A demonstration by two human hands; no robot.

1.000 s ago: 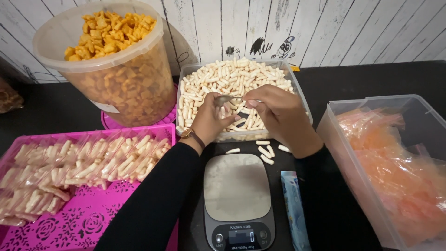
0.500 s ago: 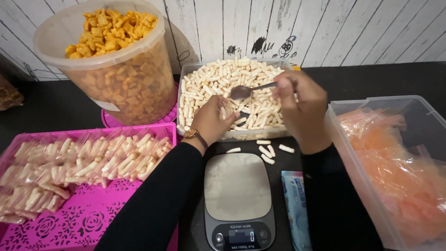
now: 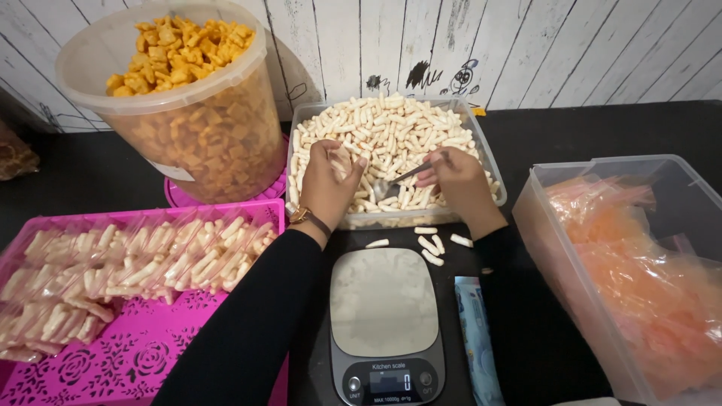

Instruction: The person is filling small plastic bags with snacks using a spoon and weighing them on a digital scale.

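My left hand [image 3: 323, 188] is over the near left part of a clear box [image 3: 299, 124] full of pale snack sticks [image 3: 391, 128]. Its fingers are closed on what looks like a small clear bag [image 3: 340, 153] with a few sticks in it. My right hand [image 3: 460, 184] grips a metal spoon [image 3: 397, 180] by the handle, and the spoon's bowl is dipped into the sticks near the box's front wall. Both hands are close together above the box. A wristwatch is on my left wrist.
A kitchen scale [image 3: 383, 301] lies in front of the box, with several loose sticks [image 3: 432, 248] just beyond it. At left, a pink tray [image 3: 135, 361] holds filled bags of sticks [image 3: 135, 263]. A tub of orange crackers [image 3: 188, 113] stands at back left. A clear bin [image 3: 535, 218] of orange bags [image 3: 639, 271] is at right.
My right hand has come down from a raised position and lowered the spoon into the sticks. My left hand has shifted slightly left and farther back over the box.
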